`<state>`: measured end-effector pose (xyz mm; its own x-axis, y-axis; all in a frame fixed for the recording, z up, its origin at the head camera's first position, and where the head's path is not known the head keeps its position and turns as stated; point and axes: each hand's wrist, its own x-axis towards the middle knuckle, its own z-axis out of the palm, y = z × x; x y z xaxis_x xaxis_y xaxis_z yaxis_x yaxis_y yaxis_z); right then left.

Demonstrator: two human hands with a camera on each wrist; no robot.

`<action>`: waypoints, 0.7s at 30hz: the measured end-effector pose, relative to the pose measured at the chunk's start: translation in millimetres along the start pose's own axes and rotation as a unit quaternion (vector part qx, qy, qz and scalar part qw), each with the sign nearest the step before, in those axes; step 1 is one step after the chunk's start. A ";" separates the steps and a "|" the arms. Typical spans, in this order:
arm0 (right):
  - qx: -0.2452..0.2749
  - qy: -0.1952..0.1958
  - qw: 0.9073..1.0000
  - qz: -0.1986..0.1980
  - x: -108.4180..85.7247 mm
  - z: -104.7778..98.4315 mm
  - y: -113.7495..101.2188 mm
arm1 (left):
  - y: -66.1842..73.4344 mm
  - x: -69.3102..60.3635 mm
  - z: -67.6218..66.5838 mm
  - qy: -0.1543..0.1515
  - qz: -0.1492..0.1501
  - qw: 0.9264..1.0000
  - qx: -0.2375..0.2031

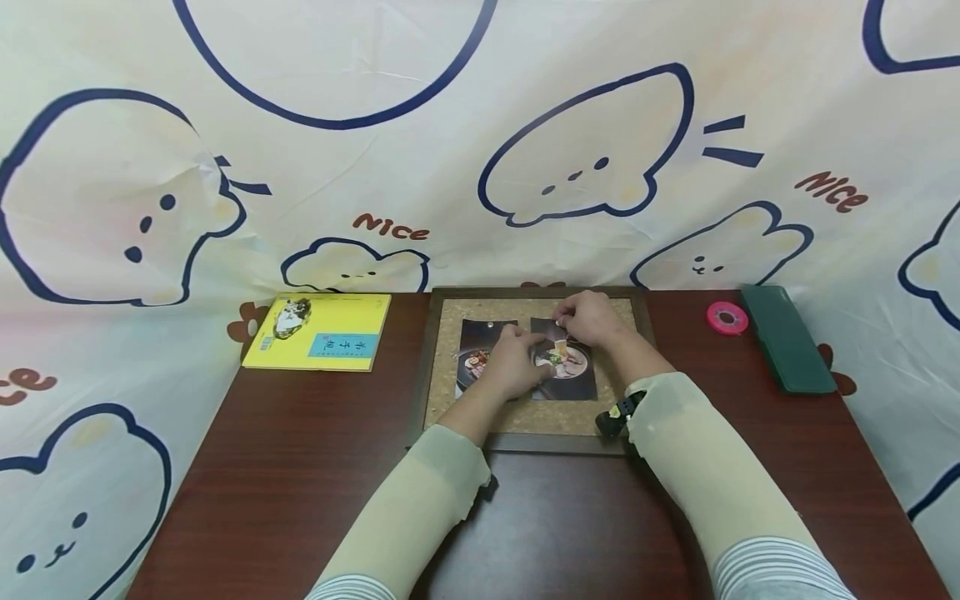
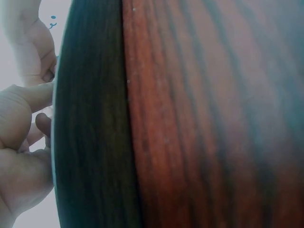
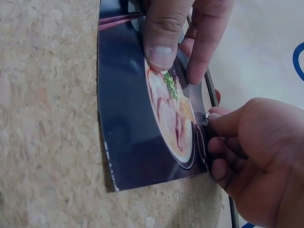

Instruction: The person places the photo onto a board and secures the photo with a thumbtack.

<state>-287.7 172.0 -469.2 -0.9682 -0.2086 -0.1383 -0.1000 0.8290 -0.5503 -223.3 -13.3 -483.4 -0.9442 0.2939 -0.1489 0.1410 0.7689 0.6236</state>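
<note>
A framed cork board (image 1: 442, 417) lies on the table with two food photos on its cork. The right photo (image 1: 577, 390) shows a bowl of noodles. My left hand (image 1: 513, 364) spreads its thumb and fingers over this photo; the thumb (image 3: 160, 56) presses on the bowl's picture. At the photo's top edge, my right hand (image 1: 590, 318) pinches a small clear push pin (image 3: 205, 117) between thumb and index finger. Partly covered by my left hand, the left photo (image 1: 468, 337) has a small pale pin (image 1: 491, 323) at its top.
A yellow book (image 1: 330, 325) lies at the table's back left. At the back right are a round pink object (image 1: 727, 317) and a dark green case (image 1: 787, 342). A cloth printed with cartoon figures hangs behind the board (image 1: 573, 250).
</note>
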 end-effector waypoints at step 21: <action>0.046 0.033 0.994 -0.094 -8.4 12.7 35.7 | -0.6 0.2 2.0 -0.001 -0.007 1.000 -0.004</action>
<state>-280.2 196.8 -498.1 -0.9478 -0.3178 0.0267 -0.2618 0.7275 -0.6341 -223.0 -12.6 -485.3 -0.9455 0.2843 -0.1585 0.1260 0.7686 0.6272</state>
